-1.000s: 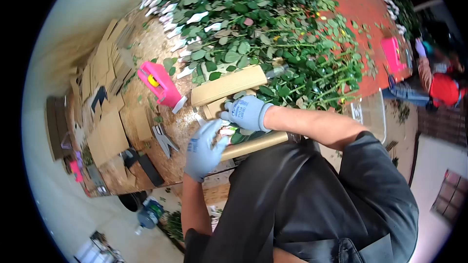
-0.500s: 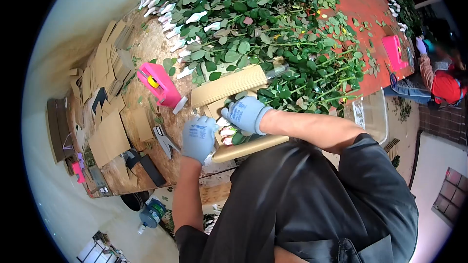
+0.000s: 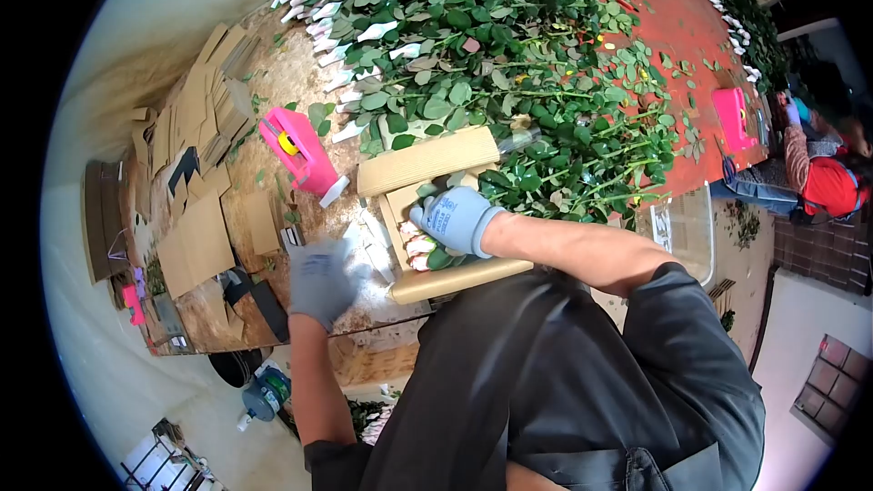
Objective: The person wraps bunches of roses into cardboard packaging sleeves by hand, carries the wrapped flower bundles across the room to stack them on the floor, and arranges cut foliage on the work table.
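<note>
A cardboard-lined wooden form (image 3: 462, 280) lies at the table edge, with pink and white rose heads (image 3: 419, 248) inside it. My right hand (image 3: 457, 221), in a grey-blue glove, rests on the roses with its fingers curled; what they hold is hidden. My left hand (image 3: 320, 284), also gloved, is blurred by motion beside the form, over a grey stapler (image 3: 291, 235) that it mostly covers. White paper pieces (image 3: 371, 241) lie between the hands. A pink tape dispenser (image 3: 303, 153) stands beyond my left hand.
Many leafy rose stems (image 3: 473, 55) with white-wrapped heads cover the far side. Cut cardboard (image 3: 200, 241) lies at the left. A second pink dispenser (image 3: 730, 118) stands at the right, near a person in red (image 3: 832, 180). A clear bin (image 3: 688, 235) is below the table's right side.
My left hand has moved left, away from the form and onto the stapler. My right hand has stayed at the roses, and more of their heads show.
</note>
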A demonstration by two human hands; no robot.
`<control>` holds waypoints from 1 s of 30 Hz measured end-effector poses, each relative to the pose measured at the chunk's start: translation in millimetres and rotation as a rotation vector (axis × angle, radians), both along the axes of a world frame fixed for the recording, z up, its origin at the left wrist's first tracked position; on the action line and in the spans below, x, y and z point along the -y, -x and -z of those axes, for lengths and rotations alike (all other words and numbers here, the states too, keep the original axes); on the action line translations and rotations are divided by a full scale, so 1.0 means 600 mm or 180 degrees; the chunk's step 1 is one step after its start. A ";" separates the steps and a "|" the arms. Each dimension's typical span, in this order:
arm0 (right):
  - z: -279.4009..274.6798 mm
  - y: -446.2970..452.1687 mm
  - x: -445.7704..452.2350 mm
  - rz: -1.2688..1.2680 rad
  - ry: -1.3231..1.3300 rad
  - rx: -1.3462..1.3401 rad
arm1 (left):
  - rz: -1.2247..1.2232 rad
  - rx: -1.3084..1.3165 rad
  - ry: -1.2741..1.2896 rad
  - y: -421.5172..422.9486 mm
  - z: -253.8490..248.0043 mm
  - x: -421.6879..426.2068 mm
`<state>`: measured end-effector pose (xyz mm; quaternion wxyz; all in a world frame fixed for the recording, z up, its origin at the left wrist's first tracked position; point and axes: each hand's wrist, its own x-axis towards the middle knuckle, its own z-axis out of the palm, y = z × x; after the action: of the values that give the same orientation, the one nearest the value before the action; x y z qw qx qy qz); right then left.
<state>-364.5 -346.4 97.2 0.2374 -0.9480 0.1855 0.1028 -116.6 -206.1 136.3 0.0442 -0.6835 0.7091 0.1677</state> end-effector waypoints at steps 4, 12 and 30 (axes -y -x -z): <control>-0.014 -0.001 -0.001 -0.0269 0.0139 -0.0075 | 0.0535 -0.1016 -0.0211 0.139 -0.051 0.003; -0.016 0.003 0.009 -0.0175 -0.0186 -0.0219 | 0.0609 -0.0542 -0.0120 0.163 0.006 -0.011; 0.103 0.001 0.297 0.1091 0.1463 -0.0795 | 0.0280 -0.0653 -0.0052 0.174 -0.003 -0.015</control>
<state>-365.1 -524.6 35.6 0.0061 -0.9118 0.3887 0.1323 -220.8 -197.0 138.4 -0.0156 -0.6306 0.7378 0.2404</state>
